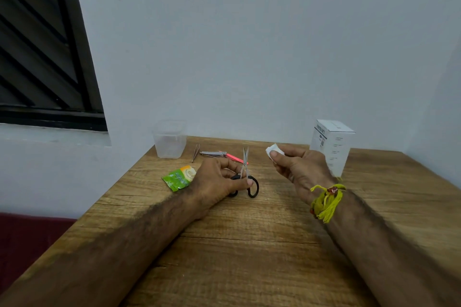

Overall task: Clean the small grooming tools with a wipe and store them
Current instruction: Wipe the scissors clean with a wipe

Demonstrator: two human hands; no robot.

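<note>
A: What is the biggest thing in front of you?

B: Your wooden table [262, 244]. Everything sits on it. Let's use the clear tub [170, 141] at the far left edge as our marker.

A: What is far from the tub?

B: A white box [330, 147], well off to its right, standing up by the wall.

A: And my hands?

B: Your left hand [219, 182] is in front of the tub, a bit to the right. Its fingers and thumb are curled round the black handles of the small scissors [245, 174]. The blades point up and are a little open. Your right hand [296, 169] is up between the tub and the box. Its thumb and fingers pinch a small white wipe [274, 151]. A yellow thread band [325, 200] is tied on that wrist.

A: What is near the tub?

B: A green packet [179, 178] lies in front of it, touching your left hand. The nail clipper [217, 154] with a pink part lies just right of the tub. The thin tweezers [195, 153] lie between the tub and the clipper.
</note>
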